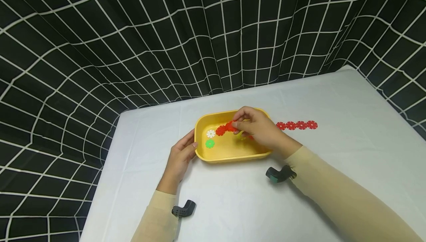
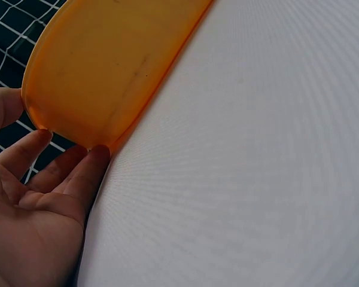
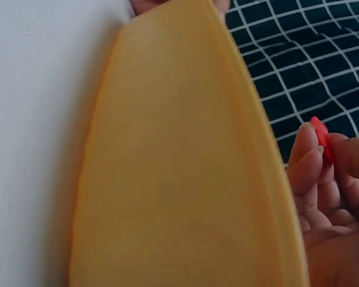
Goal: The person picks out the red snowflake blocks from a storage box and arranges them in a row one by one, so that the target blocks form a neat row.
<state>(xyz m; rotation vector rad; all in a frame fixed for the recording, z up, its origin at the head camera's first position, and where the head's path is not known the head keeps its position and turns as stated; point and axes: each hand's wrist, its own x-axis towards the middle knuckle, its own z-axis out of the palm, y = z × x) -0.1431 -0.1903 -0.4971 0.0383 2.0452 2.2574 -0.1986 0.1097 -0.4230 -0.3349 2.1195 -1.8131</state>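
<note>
A shallow yellow plastic tray stands on the white-covered table. At its left end my left hand holds it, thumb at the rim and fingertips against the outer wall. Over the tray, my right hand pinches a red notched plastic disc between thumb and fingers. Another red disc overlaps it on the left in the head view. Inside the tray lie a white disc and a green disc. Some yellow and red pieces are partly hidden under the right hand.
A straight row of several red discs lies on the table, right of the tray, its left end behind the right arm. A black curtain with white grid lines hangs along the table's far edge. Each sleeve carries a black wrist device.
</note>
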